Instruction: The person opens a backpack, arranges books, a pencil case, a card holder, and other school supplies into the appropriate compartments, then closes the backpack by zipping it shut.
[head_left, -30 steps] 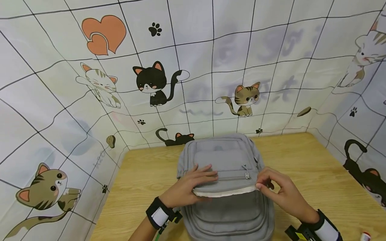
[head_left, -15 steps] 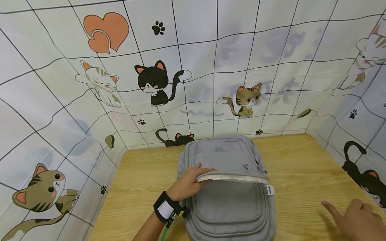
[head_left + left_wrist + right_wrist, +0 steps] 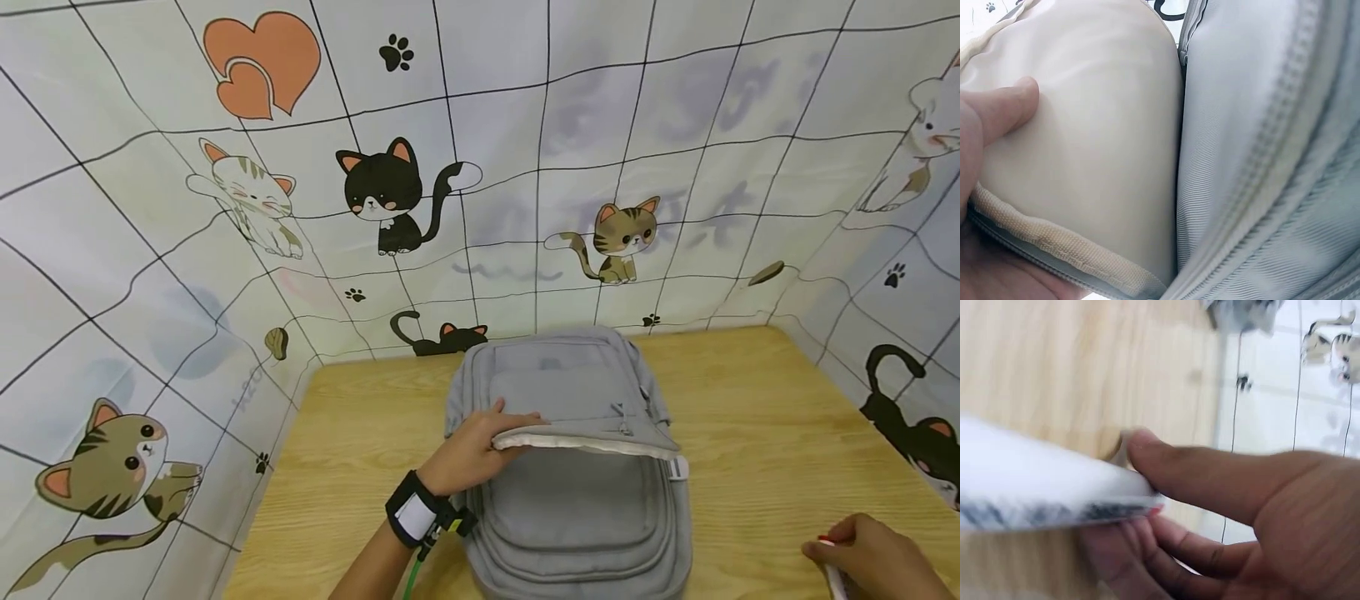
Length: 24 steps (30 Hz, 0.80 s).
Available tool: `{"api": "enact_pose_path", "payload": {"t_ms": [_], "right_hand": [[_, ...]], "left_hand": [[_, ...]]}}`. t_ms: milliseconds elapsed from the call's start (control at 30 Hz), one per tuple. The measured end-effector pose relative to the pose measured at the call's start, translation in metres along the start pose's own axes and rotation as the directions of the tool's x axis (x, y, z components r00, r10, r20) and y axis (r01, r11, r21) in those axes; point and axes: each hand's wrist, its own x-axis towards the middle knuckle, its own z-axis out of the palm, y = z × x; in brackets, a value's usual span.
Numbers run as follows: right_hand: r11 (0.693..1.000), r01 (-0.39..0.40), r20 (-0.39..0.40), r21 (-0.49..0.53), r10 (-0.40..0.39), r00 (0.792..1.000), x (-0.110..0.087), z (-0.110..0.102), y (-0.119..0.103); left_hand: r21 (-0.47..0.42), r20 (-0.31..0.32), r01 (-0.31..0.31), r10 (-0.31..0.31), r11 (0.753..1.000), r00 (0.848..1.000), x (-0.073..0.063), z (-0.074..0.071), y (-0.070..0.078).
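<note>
A grey backpack (image 3: 570, 508) lies on the wooden table with its front pocket unzipped. My left hand (image 3: 468, 454) grips the pocket's flap (image 3: 592, 442) at its left corner and holds it raised. In the left wrist view, the thumb (image 3: 1013, 103) presses on the cream lining (image 3: 1097, 125), while the fingers lie on the flap's outer side. At the table's right front, my right hand (image 3: 873, 550) pinches a white, stick-shaped thing with a red end (image 3: 1041, 481) between thumb and fingers. Dark print runs along its side; blur hides its exact kind.
The wooden table (image 3: 750, 400) extends on both sides of the backpack. A white curtain (image 3: 510, 208) printed with cats and grid lines surrounds its back and sides. A white tag (image 3: 678, 468) sticks out at the backpack's right side.
My right hand has let go of the flap, moved to the right front and taken hold of the white stick with the red end. The left hand has lifted the flap higher.
</note>
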Motion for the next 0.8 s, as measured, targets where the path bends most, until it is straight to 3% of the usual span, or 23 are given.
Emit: {"api": "enact_pose_path", "payload": {"t_ms": [100,167,267,333,400,500,567,633,667,733,800], "right_hand": [[0.984,0.127,0.002,0.125,-0.128,0.992,0.004,-0.002,-0.015],[0.952,0.206,-0.01,0.225,-0.209,0.978,0.004,-0.005,-0.026],[0.858,0.297,-0.023,0.418,-0.317,0.948,0.001,-0.01,-0.047],[0.785,0.373,-0.048,0.495,-0.404,0.914,0.0,-0.014,-0.06],[0.737,0.452,-0.102,0.502,-0.469,0.878,-0.003,-0.019,-0.076],[0.722,0.591,-0.234,0.36,-0.543,0.806,-0.012,-0.028,-0.1],[0.725,0.649,-0.353,0.23,-0.559,0.75,-0.024,-0.035,-0.117],[0.711,0.694,-0.485,0.113,-0.57,0.663,-0.041,-0.039,-0.135],[0.696,0.715,-0.543,0.063,-0.577,0.61,-0.05,-0.04,-0.145],[0.64,0.766,-0.629,-0.058,-0.619,0.47,-0.07,-0.038,-0.164],[0.543,0.822,-0.642,-0.17,-0.694,0.326,-0.089,-0.031,-0.182]], "left_hand": [[0.015,0.001,-0.01,0.01,1.0,1.0,0.0,0.0,0.001],[0.025,0.002,-0.017,0.017,1.0,1.0,0.0,0.0,0.001],[0.037,0.005,-0.02,0.02,0.999,1.0,0.0,-0.001,0.001],[0.052,0.005,-0.021,0.021,0.998,1.0,0.0,-0.001,0.0],[0.054,0.003,-0.017,0.017,0.998,1.0,0.001,-0.001,0.0],[0.056,-0.012,-0.005,0.005,0.998,1.0,0.001,-0.001,0.001],[0.044,-0.026,0.005,-0.004,0.999,1.0,0.002,-0.001,0.001],[0.027,-0.046,0.013,-0.011,1.0,0.999,0.004,-0.002,0.001],[0.022,-0.056,0.015,-0.014,1.0,0.998,0.004,-0.002,0.001],[-0.005,-0.075,0.034,-0.034,0.999,0.997,0.006,-0.002,0.002],[-0.024,-0.096,0.058,-0.06,0.998,0.994,0.008,-0.002,0.003]]}}
